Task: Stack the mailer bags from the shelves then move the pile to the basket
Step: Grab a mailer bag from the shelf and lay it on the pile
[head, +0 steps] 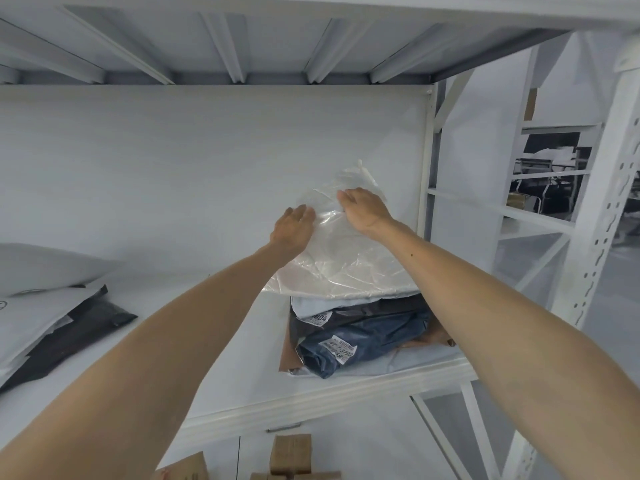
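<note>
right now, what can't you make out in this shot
head view:
- basket: out of frame
- lower bags: covered by the clear mailer bag, number unclear
- left pile: cut by the frame edge
- label on the blue bag: too small
- left hand, right hand: grip unclear from behind

One head-worn wide-angle view, close at shelf height, facing forward into the shelf bay (225,341), centred on the clear mailer bag (346,261); upper shelf underside (277,46) at 12 o'clock, neighbouring racking (554,209) at 3 o'clock.

White metal shelving (329,399), pale back panel (173,150)
</note>
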